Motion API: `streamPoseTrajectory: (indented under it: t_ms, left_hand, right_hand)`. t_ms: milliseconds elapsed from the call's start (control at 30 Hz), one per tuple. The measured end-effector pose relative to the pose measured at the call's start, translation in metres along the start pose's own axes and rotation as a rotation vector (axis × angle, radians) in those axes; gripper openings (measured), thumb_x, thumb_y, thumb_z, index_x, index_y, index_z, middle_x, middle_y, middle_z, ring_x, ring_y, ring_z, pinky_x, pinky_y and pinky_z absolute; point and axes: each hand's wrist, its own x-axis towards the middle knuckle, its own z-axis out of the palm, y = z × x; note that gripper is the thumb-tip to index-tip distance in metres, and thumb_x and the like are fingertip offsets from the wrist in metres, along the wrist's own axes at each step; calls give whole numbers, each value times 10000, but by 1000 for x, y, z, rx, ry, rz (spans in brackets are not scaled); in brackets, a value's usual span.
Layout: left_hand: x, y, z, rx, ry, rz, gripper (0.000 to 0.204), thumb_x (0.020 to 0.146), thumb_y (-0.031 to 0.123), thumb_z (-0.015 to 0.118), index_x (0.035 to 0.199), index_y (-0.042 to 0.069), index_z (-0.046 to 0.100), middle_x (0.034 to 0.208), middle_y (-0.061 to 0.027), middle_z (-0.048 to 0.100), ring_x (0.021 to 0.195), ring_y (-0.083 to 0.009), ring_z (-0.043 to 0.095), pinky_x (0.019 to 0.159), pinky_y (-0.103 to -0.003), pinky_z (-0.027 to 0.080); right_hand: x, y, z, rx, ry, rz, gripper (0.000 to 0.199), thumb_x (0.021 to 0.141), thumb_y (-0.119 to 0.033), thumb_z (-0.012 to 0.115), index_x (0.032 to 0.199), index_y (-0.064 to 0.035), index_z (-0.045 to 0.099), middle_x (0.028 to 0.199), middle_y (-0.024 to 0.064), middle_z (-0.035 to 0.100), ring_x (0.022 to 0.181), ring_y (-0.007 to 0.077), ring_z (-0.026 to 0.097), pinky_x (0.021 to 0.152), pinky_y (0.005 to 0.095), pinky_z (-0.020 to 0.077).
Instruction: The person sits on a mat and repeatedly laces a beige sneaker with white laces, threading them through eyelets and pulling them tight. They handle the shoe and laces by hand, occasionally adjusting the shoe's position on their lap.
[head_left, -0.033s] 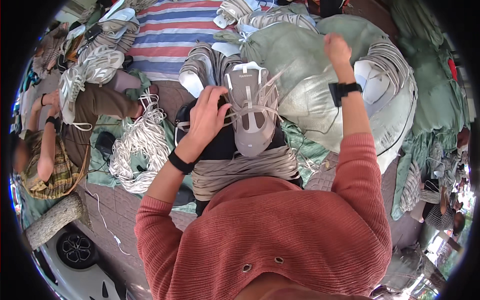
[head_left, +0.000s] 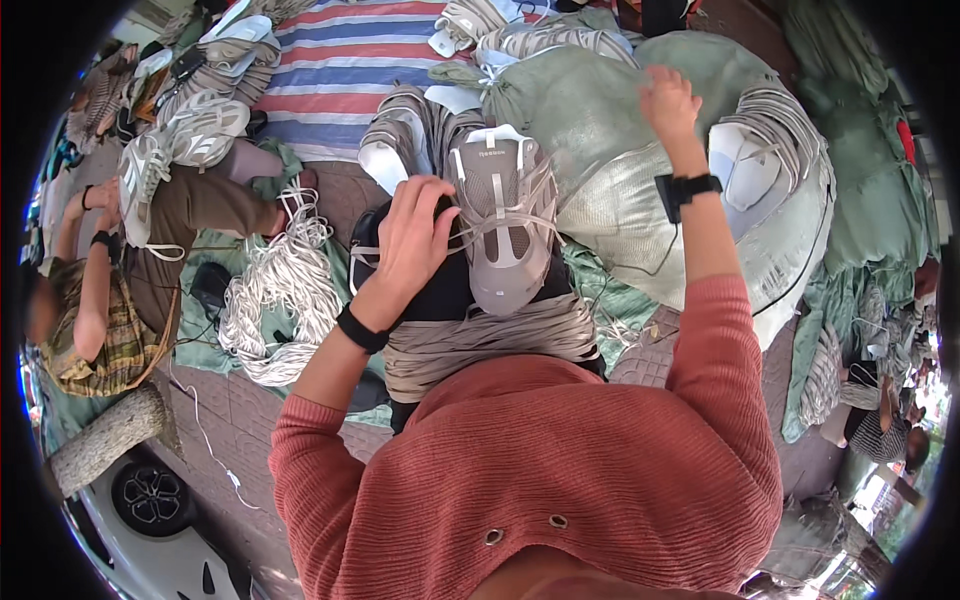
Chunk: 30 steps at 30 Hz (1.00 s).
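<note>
A grey-beige sneaker [head_left: 505, 258] lies on my lap, toe toward me, with pale laces [head_left: 510, 216] crossed over its tongue. My left hand [head_left: 412, 235] is at the shoe's left side, fingers curled round a lace that runs from the shoe and comes out left of the hand; the grip itself is partly hidden. My right hand [head_left: 670, 103] is raised beyond the shoe to the right, over a green sack. Its fingers look apart and slightly blurred, with nothing visible in them. Grey-beige strands [head_left: 480, 335] lie across my lap.
Stacked shoe uppers [head_left: 405, 135] stand just beyond the sneaker. Bulky sacks [head_left: 620, 210] fill the right, with more uppers [head_left: 755, 150] on top. A pile of white laces [head_left: 275, 300] lies left of me. Another person [head_left: 95, 310] sits at the left beside a stone cylinder [head_left: 108, 445].
My right hand has shifted slightly and its fingers have spread from a more closed shape. A loose lace end at the shoe's right has dropped against it. My left hand stays put.
</note>
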Motion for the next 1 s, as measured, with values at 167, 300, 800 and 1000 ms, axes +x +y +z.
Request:
streamPoseTrajectory:
  t_ms: [167, 300, 800, 1000]
  left_hand:
    - [-13, 19, -11, 135, -87, 201, 211, 679, 64, 722, 857, 57, 608, 850, -80, 506, 797, -269, 511, 685, -369, 428]
    - [-22, 17, -3, 438, -218, 246, 189, 695, 132, 706, 831, 51, 603, 825, -83, 478, 800, -258, 484, 695, -339, 379]
    - [-2, 5, -8, -36, 178, -419, 98, 957, 129, 464, 989, 47, 507, 645, -198, 589, 612, -408, 605, 559, -451, 448]
    - [-20, 21, 13, -84, 10, -233, 55, 926, 77, 506, 970, 47, 521, 672, -177, 579, 610, -369, 601, 561, -413, 462]
  right_hand:
    - [-36, -80, -45, 685, -246, -527, 322, 765, -168, 715, 1076, -148, 633, 1065, 47, 616, 1046, 232, 557, 858, 443, 434]
    - [-70, -126, -92, 809, -586, -834, 147, 770, -184, 709, 872, -94, 653, 903, 53, 582, 947, 226, 545, 883, 420, 372]
    - [-54, -119, -69, 2023, -1439, 341, 260, 861, -148, 520, 657, -16, 610, 976, 177, 688, 809, 141, 598, 676, 276, 460]
    - [37, -23, -25, 2300, -751, 499, 190, 902, -117, 474, 880, -19, 635, 1138, 134, 651, 862, 132, 567, 775, 278, 456]
